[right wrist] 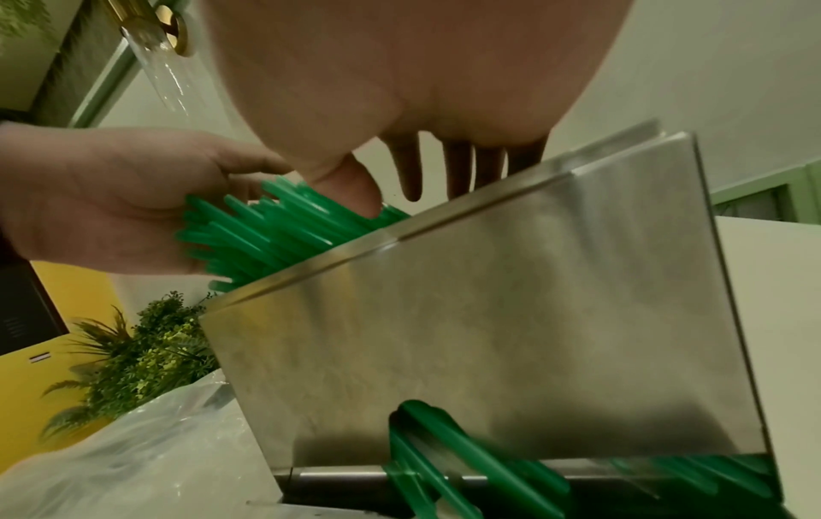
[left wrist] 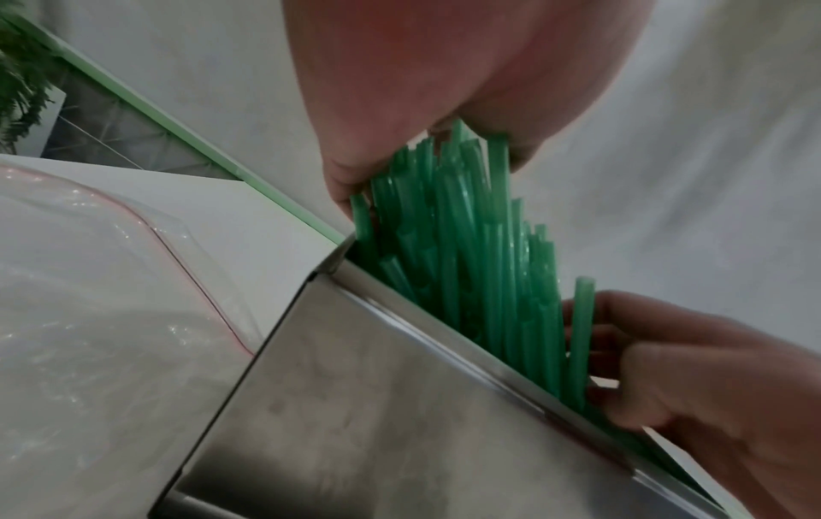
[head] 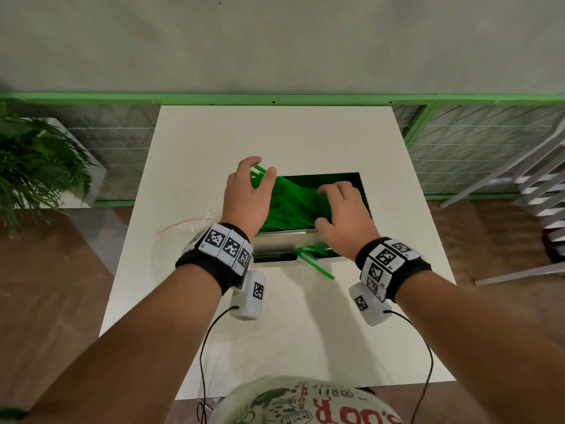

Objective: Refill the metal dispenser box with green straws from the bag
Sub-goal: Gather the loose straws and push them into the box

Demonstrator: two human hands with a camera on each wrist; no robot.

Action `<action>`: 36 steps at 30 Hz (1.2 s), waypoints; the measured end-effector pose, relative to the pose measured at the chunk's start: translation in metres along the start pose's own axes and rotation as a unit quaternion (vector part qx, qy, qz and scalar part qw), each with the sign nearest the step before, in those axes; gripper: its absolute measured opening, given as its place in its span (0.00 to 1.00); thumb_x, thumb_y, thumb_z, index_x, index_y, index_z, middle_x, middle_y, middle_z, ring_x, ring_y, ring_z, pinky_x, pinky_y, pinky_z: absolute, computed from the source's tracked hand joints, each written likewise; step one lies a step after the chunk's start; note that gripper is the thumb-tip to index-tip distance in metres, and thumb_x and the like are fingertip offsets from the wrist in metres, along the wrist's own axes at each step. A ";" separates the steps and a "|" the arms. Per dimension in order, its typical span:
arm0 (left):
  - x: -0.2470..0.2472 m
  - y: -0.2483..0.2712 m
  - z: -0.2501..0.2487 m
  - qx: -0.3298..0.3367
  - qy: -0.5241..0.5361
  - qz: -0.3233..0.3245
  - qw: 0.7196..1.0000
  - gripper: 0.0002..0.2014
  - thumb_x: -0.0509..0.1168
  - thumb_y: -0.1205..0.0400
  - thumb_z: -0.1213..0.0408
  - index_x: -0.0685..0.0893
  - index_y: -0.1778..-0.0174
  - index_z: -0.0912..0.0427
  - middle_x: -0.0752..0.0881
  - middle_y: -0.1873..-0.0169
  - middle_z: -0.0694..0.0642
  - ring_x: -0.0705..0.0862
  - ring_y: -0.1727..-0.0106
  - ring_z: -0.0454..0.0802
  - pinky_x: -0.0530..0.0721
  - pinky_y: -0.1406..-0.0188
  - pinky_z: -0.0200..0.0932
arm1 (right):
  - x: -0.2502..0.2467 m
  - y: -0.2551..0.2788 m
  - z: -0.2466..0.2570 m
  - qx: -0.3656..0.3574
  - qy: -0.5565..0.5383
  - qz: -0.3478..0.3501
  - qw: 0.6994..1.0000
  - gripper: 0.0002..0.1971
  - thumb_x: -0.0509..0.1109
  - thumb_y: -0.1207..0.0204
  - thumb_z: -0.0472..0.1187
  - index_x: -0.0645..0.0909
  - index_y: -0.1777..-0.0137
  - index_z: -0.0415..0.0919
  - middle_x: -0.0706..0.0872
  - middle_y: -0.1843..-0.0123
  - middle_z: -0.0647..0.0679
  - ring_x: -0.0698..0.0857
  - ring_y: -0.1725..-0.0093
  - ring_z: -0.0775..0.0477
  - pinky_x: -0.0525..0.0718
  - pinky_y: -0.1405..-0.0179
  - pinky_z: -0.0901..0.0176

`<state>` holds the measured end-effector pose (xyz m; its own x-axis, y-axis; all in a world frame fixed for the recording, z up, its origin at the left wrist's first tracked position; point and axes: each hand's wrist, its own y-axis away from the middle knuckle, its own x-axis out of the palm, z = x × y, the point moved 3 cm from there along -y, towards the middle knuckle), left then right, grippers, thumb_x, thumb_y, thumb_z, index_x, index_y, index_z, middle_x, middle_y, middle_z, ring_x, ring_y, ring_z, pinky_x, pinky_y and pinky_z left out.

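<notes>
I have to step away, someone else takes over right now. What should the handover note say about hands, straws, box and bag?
Left hand: grips the raised ends of the green straws at the box's left end.
Right hand: fingers down on the bundle's right part.
Metal dispenser box: mid-table, top open, bundle slanting, partly in.
Loose straws poke from the front slot.
Bag: left of box, looks emptied.
Left: settle bundle flat, tidy slot straws.
</notes>
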<state>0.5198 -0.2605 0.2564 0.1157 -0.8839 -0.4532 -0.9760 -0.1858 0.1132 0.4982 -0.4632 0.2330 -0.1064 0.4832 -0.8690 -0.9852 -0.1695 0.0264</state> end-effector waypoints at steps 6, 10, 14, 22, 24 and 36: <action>-0.010 -0.003 0.005 0.014 -0.004 -0.056 0.998 0.18 0.63 0.11 0.52 0.78 0.24 0.45 0.74 0.27 0.59 0.81 0.37 0.55 0.80 0.28 0.55 | 0.004 0.017 -0.009 -0.010 0.048 0.087 0.995 0.14 0.68 0.25 0.43 0.80 0.40 0.44 0.78 0.47 0.48 0.76 0.46 0.44 0.79 0.44 0.44; -0.017 -0.005 0.008 -0.021 0.003 -0.073 0.997 0.26 0.64 0.13 0.45 0.71 0.18 0.43 0.67 0.19 0.57 0.73 0.22 0.59 0.73 0.30 0.45 | 0.010 0.019 -0.007 -0.038 0.074 0.083 0.993 0.11 0.70 0.23 0.43 0.81 0.42 0.46 0.82 0.49 0.49 0.82 0.50 0.44 0.80 0.49 0.47; -0.015 -0.006 0.008 -0.023 -0.035 0.034 0.999 0.25 0.58 0.12 0.39 0.75 0.20 0.44 0.77 0.24 0.55 0.81 0.34 0.52 0.78 0.32 0.50 | 0.020 0.020 -0.001 -0.053 0.074 0.070 0.993 0.04 0.67 0.21 0.37 0.82 0.51 0.46 0.83 0.55 0.49 0.82 0.54 0.41 0.71 0.56 0.51; -0.022 0.006 0.011 0.021 -0.040 0.017 0.999 0.18 0.59 0.09 0.48 0.80 0.29 0.52 0.80 0.59 0.42 0.80 0.63 0.40 0.82 0.55 0.44 | 0.034 0.047 0.008 -0.091 0.045 0.077 0.992 0.07 0.65 0.18 0.36 0.85 0.52 0.44 0.82 0.58 0.49 0.76 0.59 0.46 0.80 0.53 0.44; -0.023 0.013 0.017 0.014 -0.033 0.011 0.999 0.19 0.60 0.10 0.48 0.77 0.25 0.51 0.78 0.62 0.43 0.80 0.63 0.43 0.80 0.52 0.47 | 0.035 0.057 0.011 -0.109 0.044 0.078 0.990 0.06 0.67 0.18 0.36 0.86 0.52 0.43 0.82 0.59 0.49 0.77 0.60 0.46 0.81 0.54 0.43; -0.016 0.035 0.019 0.066 -0.053 0.029 0.996 0.19 0.63 0.14 0.40 0.80 0.32 0.46 0.80 0.71 0.48 0.81 0.69 0.48 0.83 0.63 0.46 | 0.020 0.041 0.034 0.059 0.019 0.083 0.995 0.35 0.69 0.26 0.38 0.65 0.18 0.42 0.72 0.24 0.40 0.75 0.31 0.32 0.76 0.30 0.40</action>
<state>0.4806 -0.2447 0.2510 0.0445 -0.8402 -0.5404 -0.9971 -0.0712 0.0286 0.4507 -0.4315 0.2338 -0.2662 0.4246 -0.8654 -0.9636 -0.1413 0.2271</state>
